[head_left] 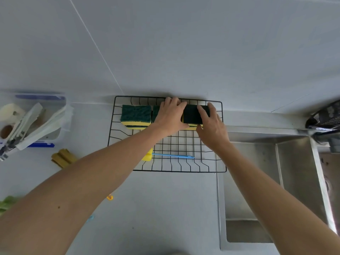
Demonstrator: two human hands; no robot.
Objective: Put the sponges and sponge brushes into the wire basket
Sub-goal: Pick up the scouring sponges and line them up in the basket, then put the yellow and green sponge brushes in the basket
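Against the back wall, on the grey surface (165, 199), sits the black wire basket (202, 171); its far edge touches the wall joint.

Contents of basket, far row, left to right:
- left sponge stack (136, 115): green scouring side up, yellow foam below, a second sponge showing beneath it. Untouched.
- middle sponge (156, 111): only a green sliver shows; the rest is hidden under the left hand (170, 116).
- right sponge stack (192, 115): dark green top, yellow edge at the near side, more yellow beneath.

Near row: a sponge brush (148, 156) lies flat on the basket floor, yellow foam head to the left, partly behind the left forearm, with its thin blue handle pointing right.

Hands: left hand rests palm down over the middle sponge, fingers spread toward the far rim and against the left end of the right stack. Whether its grip is closed on anything I cannot tell; the fingers look flat, not curled. Right hand (211, 126) grips the right sponge stack, fingers over the green top, thumb at the near yellow side, clamped on it.

Outside the basket: a yellow-brown cloth-like item (63, 158) lies on the surface left of the basket. A clear container (62, 115) of packets stands further left. A steel sink (276, 181) is at right, just beside the basket corner.
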